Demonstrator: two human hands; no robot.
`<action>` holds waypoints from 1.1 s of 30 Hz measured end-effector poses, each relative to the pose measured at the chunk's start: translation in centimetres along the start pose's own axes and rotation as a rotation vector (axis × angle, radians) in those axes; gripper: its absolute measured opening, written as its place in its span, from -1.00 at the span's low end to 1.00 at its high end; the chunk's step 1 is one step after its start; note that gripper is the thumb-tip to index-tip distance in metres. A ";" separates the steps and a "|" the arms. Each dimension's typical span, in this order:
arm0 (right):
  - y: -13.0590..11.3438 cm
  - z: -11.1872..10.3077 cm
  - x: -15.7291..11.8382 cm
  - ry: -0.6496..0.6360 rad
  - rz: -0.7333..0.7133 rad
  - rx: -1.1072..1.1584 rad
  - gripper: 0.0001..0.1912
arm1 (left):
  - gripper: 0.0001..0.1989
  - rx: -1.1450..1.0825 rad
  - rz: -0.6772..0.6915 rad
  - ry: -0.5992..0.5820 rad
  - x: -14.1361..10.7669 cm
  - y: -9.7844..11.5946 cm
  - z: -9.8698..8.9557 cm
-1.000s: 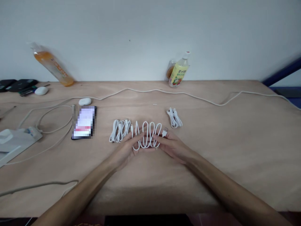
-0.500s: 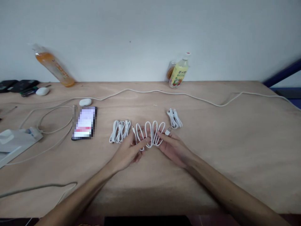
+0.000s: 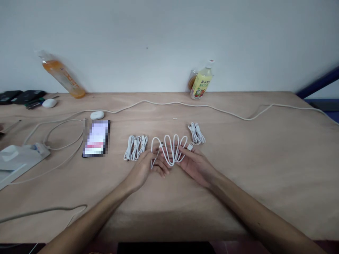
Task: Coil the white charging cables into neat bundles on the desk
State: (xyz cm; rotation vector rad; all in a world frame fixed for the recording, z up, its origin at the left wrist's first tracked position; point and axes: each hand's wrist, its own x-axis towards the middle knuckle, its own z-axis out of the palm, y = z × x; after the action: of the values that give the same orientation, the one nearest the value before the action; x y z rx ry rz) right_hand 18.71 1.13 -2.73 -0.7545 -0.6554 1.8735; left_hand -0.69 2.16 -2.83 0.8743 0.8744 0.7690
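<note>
A white cable (image 3: 173, 151) hangs in several loops between my hands, above the wooden table. My right hand (image 3: 194, 164) pinches the loops at their right side, with the USB plug sticking out by the thumb. My left hand (image 3: 148, 165) has its fingers closed on the cable's left part, near the thin end plug, and its other fingers reach under the loops. Left of the loops lie folded white cable bundles (image 3: 135, 148), close to my left hand. Another white cable bundle (image 3: 196, 133) lies beyond my right hand.
A phone (image 3: 95, 138) and a white case (image 3: 97, 115) lie to the left. A long white cable (image 3: 174, 102) crosses the table's back. Two bottles, one orange (image 3: 63, 79) and one yellow (image 3: 202, 83), lean by the wall. A white package (image 3: 23, 158) lies far left.
The leftmost loop has opened out, and the thin end plug has moved right toward the other loops. My left thumb has drawn back from the middle of the loops.
</note>
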 end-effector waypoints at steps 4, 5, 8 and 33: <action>0.0 -0.3 0.1 0.005 0.026 -0.002 -0.76 | -0.87 -0.032 -0.004 0.035 -0.1 0.4 0.1; 0.1 -0.3 0.1 0.005 0.030 0.005 -0.75 | -0.89 -0.041 -0.001 0.047 -0.1 0.5 0.1; 0.2 -0.5 0.3 0.001 0.041 0.030 -0.74 | -0.90 -0.042 0.005 0.094 -0.2 0.8 0.3; 0.0 -0.3 0.0 0.051 -0.006 0.024 -0.80 | -0.78 0.022 0.023 0.066 -0.5 0.7 0.6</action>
State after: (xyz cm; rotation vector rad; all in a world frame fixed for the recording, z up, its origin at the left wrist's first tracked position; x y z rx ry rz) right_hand 18.93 1.17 -2.99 -0.7814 -0.6009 1.8472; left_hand -0.47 1.83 -1.87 0.8844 0.9337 0.8134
